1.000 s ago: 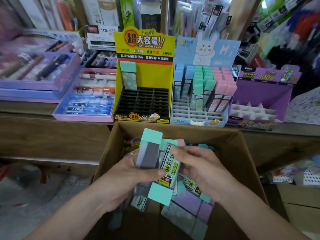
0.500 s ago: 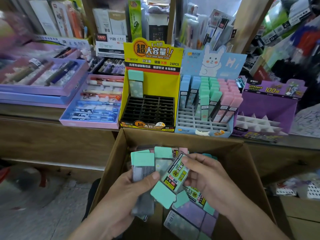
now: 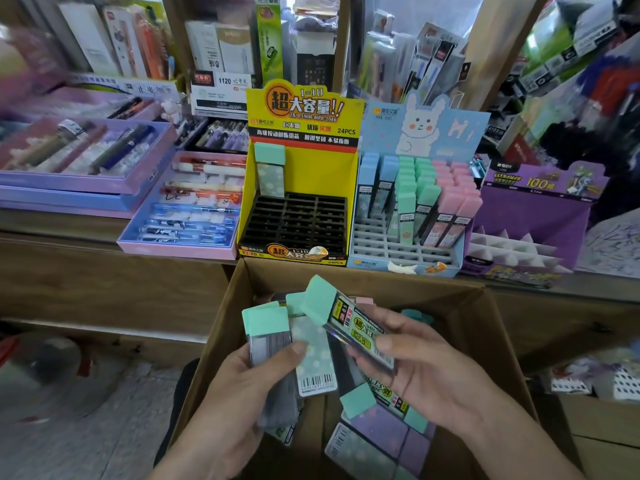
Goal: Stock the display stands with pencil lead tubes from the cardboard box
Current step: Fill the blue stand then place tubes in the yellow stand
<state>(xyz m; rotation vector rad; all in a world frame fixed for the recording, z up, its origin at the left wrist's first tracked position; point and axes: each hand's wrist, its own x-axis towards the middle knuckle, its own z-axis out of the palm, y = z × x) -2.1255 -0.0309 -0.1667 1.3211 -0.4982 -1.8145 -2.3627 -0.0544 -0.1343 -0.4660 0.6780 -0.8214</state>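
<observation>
Over the open cardboard box [image 3: 450,299], my left hand [image 3: 242,386] grips a small stack of mint-capped lead tubes [image 3: 273,344], caps pointing up. My right hand [image 3: 422,368] holds one mint-capped lead tube [image 3: 349,323] tilted, its cap toward the upper left. More tubes [image 3: 377,427] lie loose in the box. On the counter beyond stands the yellow display stand [image 3: 301,188] with a black slotted tray and a single tube [image 3: 270,169] in its back left slot. Beside it the blue rabbit stand [image 3: 408,209] holds rows of blue, green and pink tubes.
A purple display stand [image 3: 533,216] with white dividers sits at the right. Pink and blue pen trays [image 3: 180,209] and purple boxes [image 3: 79,161] fill the counter's left. Shelves of stationery rise behind. The wooden counter front [image 3: 104,285] is left of the box.
My right hand has turned its tube over, so the cap now points up and left instead of down. The left hand's stack stays put. The view has tilted and moved closer.
</observation>
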